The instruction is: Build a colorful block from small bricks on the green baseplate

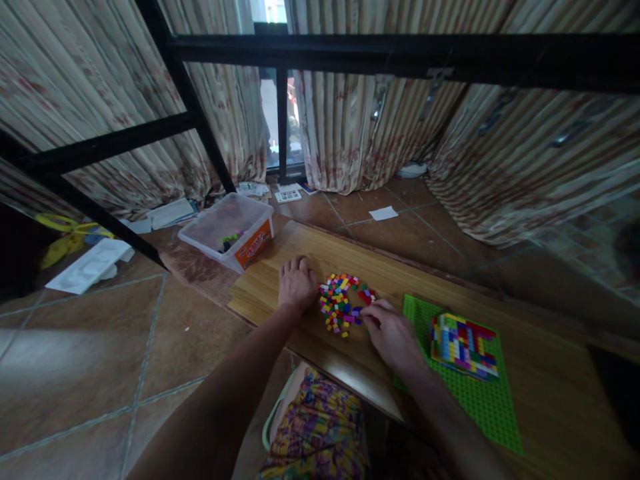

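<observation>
A loose pile of small coloured toy bricks [336,303] lies on the wooden bench. My left hand [297,285] rests on the wood along the pile's left edge, fingers laid forward, with nothing visible in it. At the right edge, my right hand [393,330] has its thumb and forefinger pinched together beside purple and blue bricks; what they hold, if anything, is too small to make out. Right of that hand lies a green baseplate [493,417], bearing a built block of multicoloured bricks [465,347].
A clear plastic tub [220,227] with an orange label and a few pieces inside stands beyond the left end of the wooden bench [555,393]. Black metal bars [350,50] cross ahead, before striped curtains [340,127]. Papers [384,213] and a white tray [90,267] lie on the tiled floor.
</observation>
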Action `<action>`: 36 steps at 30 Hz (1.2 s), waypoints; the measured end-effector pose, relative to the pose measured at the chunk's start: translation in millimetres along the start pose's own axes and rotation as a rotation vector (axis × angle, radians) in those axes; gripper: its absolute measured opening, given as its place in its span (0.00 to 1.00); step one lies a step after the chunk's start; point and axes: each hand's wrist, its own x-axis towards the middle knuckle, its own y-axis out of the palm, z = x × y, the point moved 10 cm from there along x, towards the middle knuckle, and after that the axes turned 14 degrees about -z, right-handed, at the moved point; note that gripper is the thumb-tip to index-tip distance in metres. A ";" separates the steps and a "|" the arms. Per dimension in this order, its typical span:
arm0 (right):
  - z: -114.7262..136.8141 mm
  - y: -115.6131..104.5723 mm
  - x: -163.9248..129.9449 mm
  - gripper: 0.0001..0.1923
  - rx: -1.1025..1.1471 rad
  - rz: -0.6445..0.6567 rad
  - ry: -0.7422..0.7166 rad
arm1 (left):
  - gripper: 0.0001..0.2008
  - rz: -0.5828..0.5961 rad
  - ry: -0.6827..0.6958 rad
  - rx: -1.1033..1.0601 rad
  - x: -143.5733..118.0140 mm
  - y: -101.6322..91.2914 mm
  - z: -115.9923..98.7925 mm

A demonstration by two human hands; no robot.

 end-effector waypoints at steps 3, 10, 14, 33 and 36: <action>3.3 4.5 -7.6 0.08 -0.069 0.019 0.012 | 0.18 -0.005 0.003 -0.002 -0.1 0.0 -0.1; 13.2 7.9 -8.2 0.07 -0.067 -0.013 0.023 | 0.18 -0.029 0.007 -0.016 1.3 -0.7 0.5; 11.2 -18.6 -16.8 0.08 0.211 -0.129 0.143 | 0.18 -0.043 0.015 -0.016 3.0 -1.3 0.9; -128.5 -154.9 -66.5 0.14 0.165 -0.590 0.637 | 0.22 -0.042 0.045 0.019 8.2 -2.8 -0.9; -128.2 -146.0 -61.7 0.14 0.133 -0.596 0.671 | 0.22 -0.037 0.036 0.008 8.7 -2.0 -0.1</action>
